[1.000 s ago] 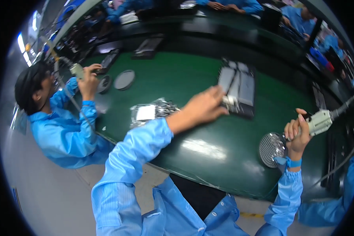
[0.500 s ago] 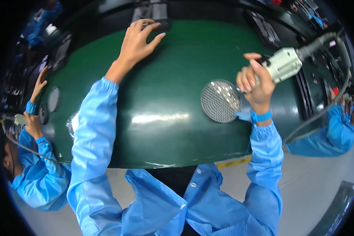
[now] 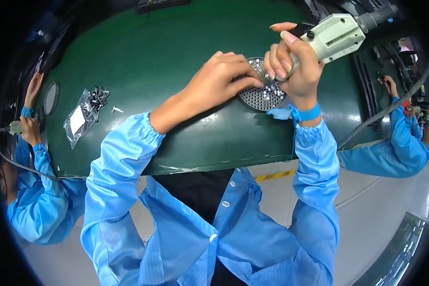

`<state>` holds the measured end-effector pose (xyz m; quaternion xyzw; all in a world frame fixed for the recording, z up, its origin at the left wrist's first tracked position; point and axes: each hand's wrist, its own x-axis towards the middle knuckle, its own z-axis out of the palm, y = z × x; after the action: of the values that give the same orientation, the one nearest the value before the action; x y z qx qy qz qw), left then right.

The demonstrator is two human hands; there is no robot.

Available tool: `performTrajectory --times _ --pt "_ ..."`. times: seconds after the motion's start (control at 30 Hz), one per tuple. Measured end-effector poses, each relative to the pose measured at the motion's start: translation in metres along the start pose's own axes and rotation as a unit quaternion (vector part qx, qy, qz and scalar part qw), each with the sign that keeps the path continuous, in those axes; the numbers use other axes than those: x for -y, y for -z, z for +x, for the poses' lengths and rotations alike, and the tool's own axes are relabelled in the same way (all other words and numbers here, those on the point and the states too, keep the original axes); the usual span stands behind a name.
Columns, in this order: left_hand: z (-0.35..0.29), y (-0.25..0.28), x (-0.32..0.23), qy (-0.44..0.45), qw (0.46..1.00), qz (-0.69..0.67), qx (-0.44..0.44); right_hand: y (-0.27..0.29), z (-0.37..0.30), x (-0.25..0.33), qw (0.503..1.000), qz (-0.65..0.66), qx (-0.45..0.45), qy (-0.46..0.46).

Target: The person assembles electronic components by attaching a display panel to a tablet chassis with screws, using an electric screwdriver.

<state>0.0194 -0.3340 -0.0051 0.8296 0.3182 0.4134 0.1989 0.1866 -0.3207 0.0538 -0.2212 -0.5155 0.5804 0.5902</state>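
Note:
My right hand point(image 3: 300, 69) is wrapped round a pale grey-green electric screwdriver point(image 3: 337, 38), its cable end pointing up and to the right. The driver's tip end points down-left over a round dimpled tray point(image 3: 260, 101) that holds several small shiny screws. Over the tray's left edge, my left hand point(image 3: 219, 76) has its fingers bent and drawn together close to the driver's tip. Whatever lies between those fingertips is too small or hidden to make out. A blue band point(image 3: 307, 113) circles my right wrist.
Left of my arm lies a clear bag point(image 3: 78, 119) with dark small parts spilling out, and a loose small part point(image 3: 117, 110) beside it. Dark strips point(image 3: 365, 90) stand at the right. A grey cable point(image 3: 391, 131) curves past. People in blue work on both sides.
My left hand has come from the far side of the table to the tray and its fingers have closed. The view has shifted; my right hand still grips the screwdriver.

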Motion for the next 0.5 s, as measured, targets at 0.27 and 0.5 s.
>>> performTrajectory --times 0.27,0.5 --pt "-0.013 -0.009 -0.003 0.014 0.998 0.048 0.030 0.019 0.001 -0.002 0.999 -0.039 -0.009 0.012" --pt "-0.010 -0.016 0.002 0.026 0.997 0.065 0.032 0.018 0.000 -0.002 0.998 -0.054 0.015 0.042"
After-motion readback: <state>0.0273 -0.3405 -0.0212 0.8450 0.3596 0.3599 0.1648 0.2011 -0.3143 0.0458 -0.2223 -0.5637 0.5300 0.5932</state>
